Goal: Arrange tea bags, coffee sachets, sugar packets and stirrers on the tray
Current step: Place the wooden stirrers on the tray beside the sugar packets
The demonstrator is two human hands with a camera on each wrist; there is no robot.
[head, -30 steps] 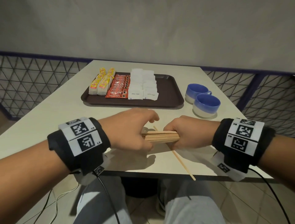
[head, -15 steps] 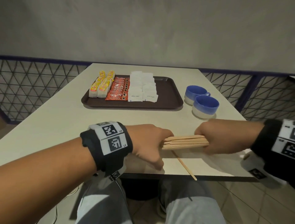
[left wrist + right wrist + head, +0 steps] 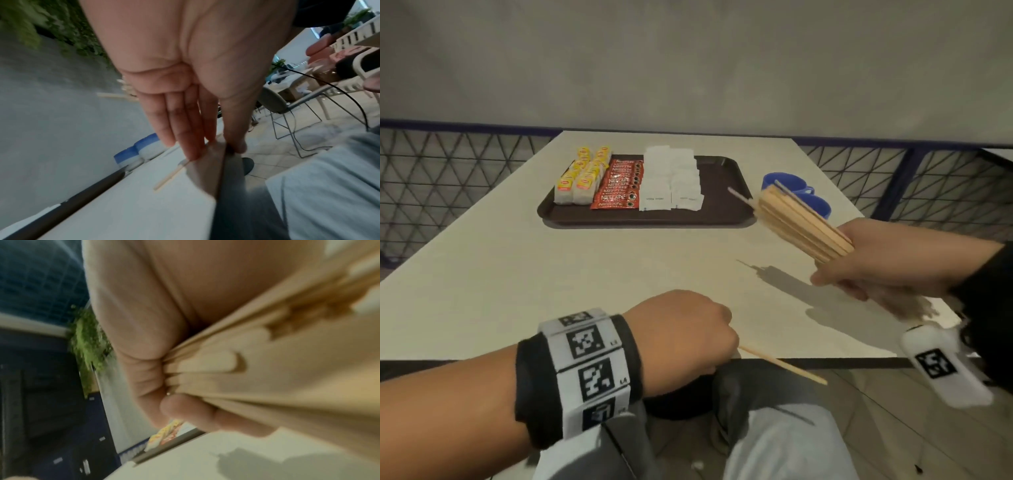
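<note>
Gripping stirrer bundle [image 3: 804, 224] in our right hand [image 3: 887, 260], we held it above table [image 3: 551, 291], long axis aimed up-left at tray [image 3: 722, 192], bare strip there nearest. Our left hand [image 3: 685, 335] pinched stray stirrer [image 3: 784, 365] overhanging near edge. Stirrers were thin, flat, pale wood.

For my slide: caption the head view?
Right hand lifts stirrer bundle toward tray; left hand at stray stirrer.
</note>
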